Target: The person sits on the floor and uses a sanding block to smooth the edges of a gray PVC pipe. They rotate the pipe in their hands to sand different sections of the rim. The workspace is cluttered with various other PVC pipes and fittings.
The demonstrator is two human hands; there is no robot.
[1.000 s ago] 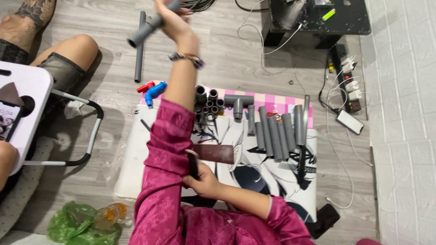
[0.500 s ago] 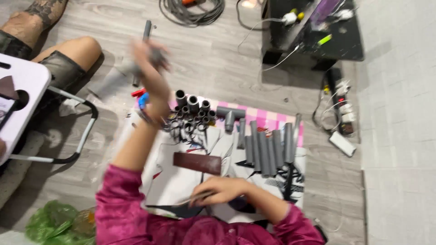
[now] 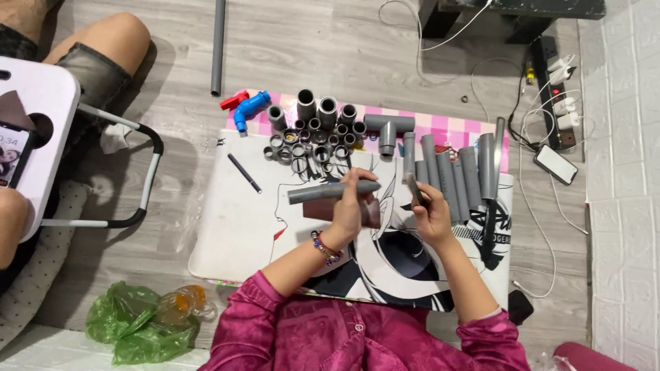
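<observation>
Grey pipe piece (image 3: pixel 333 192), a short plastic cylinder, lies roughly level above the white printed mat (image 3: pixel 234 233), held near its rt end by the left hand (image 3: pixel 350 209), fingers wrapped tight round it. Right hand (image 3: pixel 433 216) sits just beside, pinching a small flat dark strip (image 3: pixel 414 190) betw. thumb & fingers; can't tell what it's made of. Under the left hand a brown rectangular sheet (image 3: pixel 340 211) lies on the mat, partly covered.

Beyond the hands: row of approx. 6 straight grey pipe lengths (image 3: pixel 450 175) side by side, smooth, round-ended; a grey tee fitting (image 3: pixel 388 127); a cluster of short couplings and rings (image 3: pixel 316 134) standing on end, too many & too packed to count surely. Nothing lies betw. hands & these parts. 1 blue valve with red handle (image 3: pixel 246 110) at the mat's far left corner, 1 thin black pen (image 3: pixel 244 172) on the mat, 1 long grey pipe (image 3: pixel 217 45) on the wood-grain floor (image 3: pixel 330 48). Rt side: power strip with chargers (image 3: pixel 553 82), phone (image 3: pixel 555 164), white cables. Near left: crumpled green plastic bag (image 3: pixel 137 323). Far left: small white folding table (image 3: pixel 38 130) & another person's bent knee (image 3: pixel 110 41).
</observation>
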